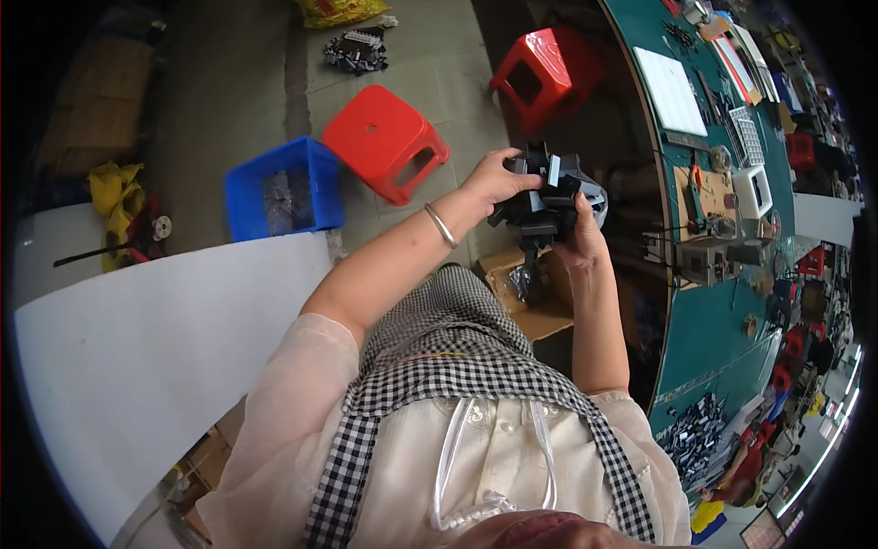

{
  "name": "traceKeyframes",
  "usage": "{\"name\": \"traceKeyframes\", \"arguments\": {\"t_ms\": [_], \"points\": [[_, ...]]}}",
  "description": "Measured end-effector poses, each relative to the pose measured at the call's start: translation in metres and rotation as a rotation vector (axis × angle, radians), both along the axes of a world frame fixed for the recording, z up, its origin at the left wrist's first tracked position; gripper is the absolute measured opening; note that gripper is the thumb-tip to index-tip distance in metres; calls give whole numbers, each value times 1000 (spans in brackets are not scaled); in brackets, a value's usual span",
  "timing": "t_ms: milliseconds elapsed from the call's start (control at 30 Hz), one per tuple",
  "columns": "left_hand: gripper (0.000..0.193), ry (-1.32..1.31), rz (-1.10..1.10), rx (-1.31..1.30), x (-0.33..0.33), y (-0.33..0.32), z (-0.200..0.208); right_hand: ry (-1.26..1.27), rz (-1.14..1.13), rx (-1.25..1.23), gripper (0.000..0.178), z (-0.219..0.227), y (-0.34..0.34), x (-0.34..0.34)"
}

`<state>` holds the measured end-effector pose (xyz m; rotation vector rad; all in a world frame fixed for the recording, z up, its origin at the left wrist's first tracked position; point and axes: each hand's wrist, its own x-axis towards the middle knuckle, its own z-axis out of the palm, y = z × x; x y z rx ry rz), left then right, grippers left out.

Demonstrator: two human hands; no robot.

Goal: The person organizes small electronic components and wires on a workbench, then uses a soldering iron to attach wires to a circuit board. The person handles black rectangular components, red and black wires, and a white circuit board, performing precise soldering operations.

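Looks like a light, stiff, slippery bundle of black parts [547, 207], clasped between left hand [498, 178] and right hand [583, 240], best cupped from below.

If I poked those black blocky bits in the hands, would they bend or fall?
The black bits look stiff, with straight edges. A poke might make some tumble, since they stick out every which way between the left hand and right hand. They may be slippery too: one face looks shiny.
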<state>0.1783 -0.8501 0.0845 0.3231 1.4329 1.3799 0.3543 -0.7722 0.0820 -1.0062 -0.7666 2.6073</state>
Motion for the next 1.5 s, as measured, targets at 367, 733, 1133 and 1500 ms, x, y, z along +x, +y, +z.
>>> {"name": "traceKeyframes", "arguments": {"t_ms": [367,733,1133,1500], "points": [[59,-12,4,-2,-68,55,5,93,82,-4,67,-3,64,-69],[62,85,-167,33,-142,209,26,31,-81,37,74,10,194,-133],[55,95,-530,134,-148,455,51,62,-451,106,63,34,366,-131],[48,-15,-916,91,-82,661,44,84,-833,90,60,40,500,-87]]}}
